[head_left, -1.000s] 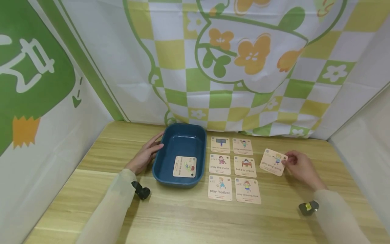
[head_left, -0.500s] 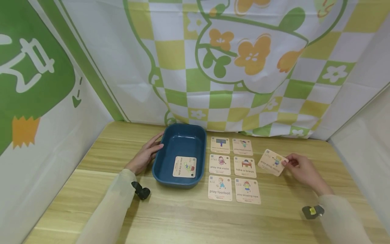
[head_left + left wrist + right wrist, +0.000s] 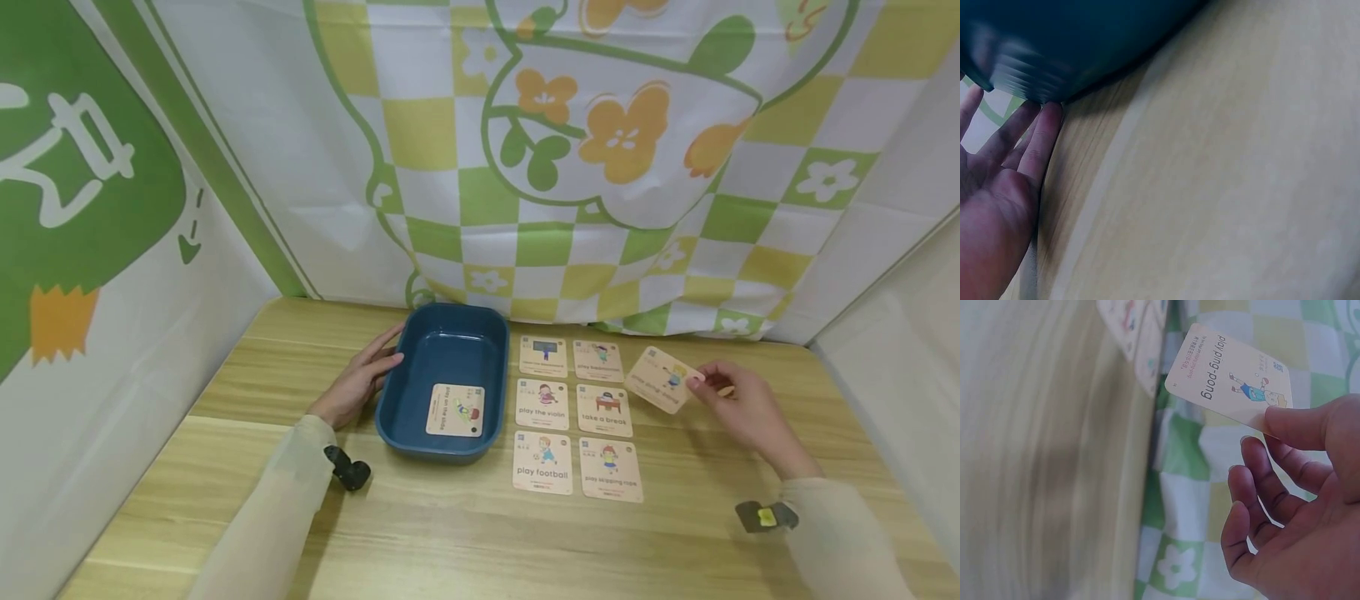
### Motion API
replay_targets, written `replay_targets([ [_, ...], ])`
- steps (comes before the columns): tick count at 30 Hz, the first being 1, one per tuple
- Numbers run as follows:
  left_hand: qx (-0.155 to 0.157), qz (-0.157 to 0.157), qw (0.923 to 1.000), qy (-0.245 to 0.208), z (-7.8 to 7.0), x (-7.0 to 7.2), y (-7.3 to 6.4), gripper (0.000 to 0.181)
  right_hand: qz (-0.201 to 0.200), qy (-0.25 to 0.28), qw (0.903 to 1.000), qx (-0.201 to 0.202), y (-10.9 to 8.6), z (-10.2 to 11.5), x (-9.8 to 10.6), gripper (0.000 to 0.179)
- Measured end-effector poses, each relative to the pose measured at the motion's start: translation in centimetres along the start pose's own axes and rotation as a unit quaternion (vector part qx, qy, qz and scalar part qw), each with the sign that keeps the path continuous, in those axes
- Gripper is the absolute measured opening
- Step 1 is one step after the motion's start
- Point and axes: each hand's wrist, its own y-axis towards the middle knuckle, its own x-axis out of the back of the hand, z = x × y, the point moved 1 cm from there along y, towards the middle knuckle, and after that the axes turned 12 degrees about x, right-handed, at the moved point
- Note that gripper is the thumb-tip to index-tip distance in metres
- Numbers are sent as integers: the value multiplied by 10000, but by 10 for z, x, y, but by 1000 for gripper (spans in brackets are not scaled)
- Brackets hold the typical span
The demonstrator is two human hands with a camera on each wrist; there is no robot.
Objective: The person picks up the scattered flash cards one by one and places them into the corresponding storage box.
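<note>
In the head view my right hand point(image 3: 742, 410) pinches a flash card point(image 3: 660, 377) by its right corner, just off the table. The right wrist view shows the card point(image 3: 1229, 375) between thumb and index finger; it reads "play ping-pong" and has a child drawn on it. The other fingers hang loosely below. My left hand point(image 3: 356, 388) rests against the left side of a dark blue plastic tray point(image 3: 420, 358), its thumb at the rim. In the left wrist view, nearly straight fingers point(image 3: 1040, 140) touch the tray's outer wall. One card point(image 3: 455, 410) lies inside the tray.
Right of the tray, several cards lie face up in two columns, among them "play football" point(image 3: 542, 462) and "take a break" point(image 3: 604, 411). The wooden table point(image 3: 465, 533) meets a patterned cloth point(image 3: 540, 250) behind. White walls flank both sides.
The ping-pong card has tilted and moved left and slightly up, close to the right column of cards. My left hand and the tray stay in place.
</note>
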Motion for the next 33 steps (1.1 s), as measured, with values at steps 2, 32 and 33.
replay_targets([
  [2,1,-3,10000,-1,0,0,0,63,-85,-20,10000,48,2,5,1,27],
  [32,-39,25,10000,14,0,1,1,62,-640,831,9938,361,19,68,-6,16],
  [33,-38,24,10000,17,0,1,1,62,-623,856,9937,377,20,70,-8,16],
])
